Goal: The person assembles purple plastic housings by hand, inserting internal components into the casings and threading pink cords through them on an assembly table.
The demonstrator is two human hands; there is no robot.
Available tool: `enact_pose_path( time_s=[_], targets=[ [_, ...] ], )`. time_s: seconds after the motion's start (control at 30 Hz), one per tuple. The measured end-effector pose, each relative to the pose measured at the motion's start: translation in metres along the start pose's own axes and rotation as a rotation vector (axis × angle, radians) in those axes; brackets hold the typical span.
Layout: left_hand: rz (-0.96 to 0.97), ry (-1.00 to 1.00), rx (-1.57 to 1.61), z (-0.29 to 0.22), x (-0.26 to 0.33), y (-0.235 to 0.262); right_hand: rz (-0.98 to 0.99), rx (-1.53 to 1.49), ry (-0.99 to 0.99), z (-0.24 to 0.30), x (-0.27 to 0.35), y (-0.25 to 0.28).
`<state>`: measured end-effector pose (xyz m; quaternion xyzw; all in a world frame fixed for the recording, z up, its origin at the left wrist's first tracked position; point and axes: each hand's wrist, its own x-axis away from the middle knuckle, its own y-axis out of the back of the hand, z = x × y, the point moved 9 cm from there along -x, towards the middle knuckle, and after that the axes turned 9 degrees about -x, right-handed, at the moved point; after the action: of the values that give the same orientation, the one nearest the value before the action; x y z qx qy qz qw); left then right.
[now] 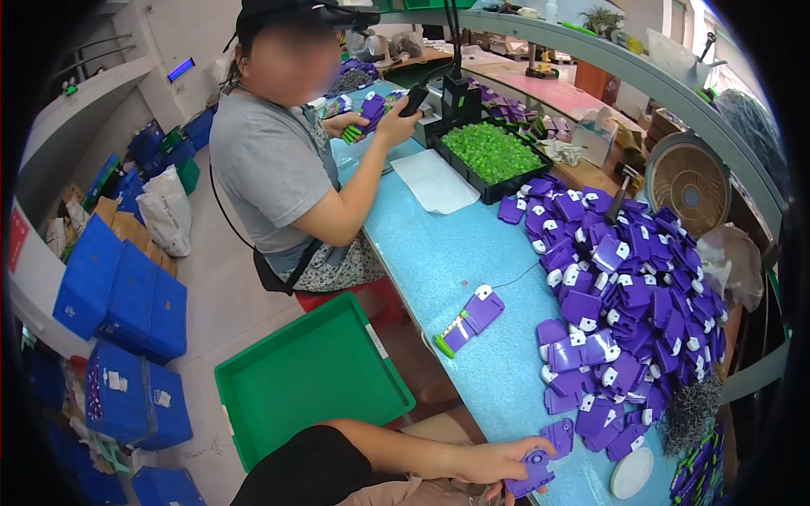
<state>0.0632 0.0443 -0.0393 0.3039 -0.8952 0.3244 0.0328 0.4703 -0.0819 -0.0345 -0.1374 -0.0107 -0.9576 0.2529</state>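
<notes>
My left hand [499, 460] is closed on a purple plastic casing [531, 476] at the table's near edge. Some fingertips show below the casing at the bottom of the picture; whether they belong to my right hand is unclear. Another purple casing piece [558, 438] lies just beyond my fingers. A big heap of purple casings with white ends [629, 278] spreads over the right of the blue table [405, 244]. Alone in the middle lies a longer purple unit with a green tip [474, 319], a thin wire running from it.
Across the table a seated co-worker [278, 160] holds purple-and-green parts and a black tool. A black tray of green pieces [492, 156] stands beyond the heap. A white round lid [632, 472] and dark wire tangle [692, 413] lie near right. A green crate [295, 379] sits left.
</notes>
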Motion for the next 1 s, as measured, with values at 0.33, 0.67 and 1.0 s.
enact_pose_path(
  time_s=[0.33, 0.67, 1.0],
  targets=[
    [-0.057, 0.032, 0.126, 0.007, -0.003, 0.002, 0.262, -0.422, 0.822, 0.051, 0.059, -0.025],
    [0.099, -0.296, 0.073, -0.028, -0.004, -0.026, 1.360, 0.415, 1.002, -0.007, 0.271, -0.238],
    [0.246, -0.031, -0.001, 0.001, -0.002, -0.038, 1.049, -0.210, 0.178, -0.025, 0.213, -0.237]
  ],
)
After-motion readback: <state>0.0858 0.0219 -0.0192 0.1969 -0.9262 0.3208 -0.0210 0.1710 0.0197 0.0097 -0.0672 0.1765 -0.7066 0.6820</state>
